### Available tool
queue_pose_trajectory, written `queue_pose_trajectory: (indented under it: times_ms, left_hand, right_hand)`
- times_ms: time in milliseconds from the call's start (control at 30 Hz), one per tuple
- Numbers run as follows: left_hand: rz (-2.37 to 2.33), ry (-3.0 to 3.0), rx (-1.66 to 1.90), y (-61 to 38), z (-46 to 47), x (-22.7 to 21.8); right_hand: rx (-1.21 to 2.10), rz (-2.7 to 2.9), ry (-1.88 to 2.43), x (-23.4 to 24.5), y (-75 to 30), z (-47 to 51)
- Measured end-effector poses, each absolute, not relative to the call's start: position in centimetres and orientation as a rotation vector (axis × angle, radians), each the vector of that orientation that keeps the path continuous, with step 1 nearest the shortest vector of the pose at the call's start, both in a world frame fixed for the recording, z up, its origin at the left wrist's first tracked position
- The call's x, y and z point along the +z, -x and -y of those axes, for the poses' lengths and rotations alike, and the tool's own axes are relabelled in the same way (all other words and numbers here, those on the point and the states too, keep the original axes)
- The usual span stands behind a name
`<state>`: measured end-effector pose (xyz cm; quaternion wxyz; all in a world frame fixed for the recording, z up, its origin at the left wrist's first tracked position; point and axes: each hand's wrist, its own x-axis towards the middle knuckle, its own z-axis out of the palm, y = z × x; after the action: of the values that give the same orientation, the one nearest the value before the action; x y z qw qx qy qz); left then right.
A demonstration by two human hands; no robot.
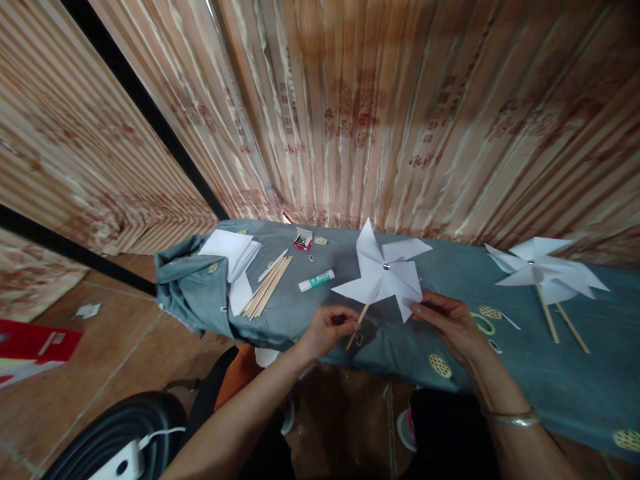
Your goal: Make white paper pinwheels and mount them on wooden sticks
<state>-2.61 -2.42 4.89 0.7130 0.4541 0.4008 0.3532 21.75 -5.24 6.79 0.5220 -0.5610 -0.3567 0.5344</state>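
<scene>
A white paper pinwheel with a shiny pin at its centre is held up over the table's front part. Thumb and fingers of my left hand pinch its thin wooden stick below the blades. At the lower right blade, my right hand has its fingertips closed on the paper edge. A green and white glue stick lies left of the pinwheel. Beyond it sits an open small red box of dark metal pieces. A yellow-green loop shows partly behind my right hand.
Several wooden sticks, a white pen and stacked white paper lie at the left on the grey-green cloth. Finished-looking pinwheels lie at the right. Curtains hang behind; a coiled black hose is lower left.
</scene>
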Motion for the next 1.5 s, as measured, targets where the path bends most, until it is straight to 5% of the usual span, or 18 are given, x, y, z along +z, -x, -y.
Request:
queue_pose_trajectory:
  times_ms: [767, 1100, 1500]
  left_hand:
    - [-0.879, -1.027, 0.836, 1.8, 2.5, 4.5]
    - [-0.907, -1.032, 0.813, 2.3, 2.4, 4.4]
    - [-0.895, -1.004, 0.785, 2.1, 2.8, 4.5]
  right_hand:
    - [1.405, 1.214, 1.305, 8.5, -17.0, 5.8]
    - [0.889, 0.702, 1.202, 8.3, -24.4, 5.5]
    - [0.856, 0.741, 1.302, 6.4, -23.1, 4.3]
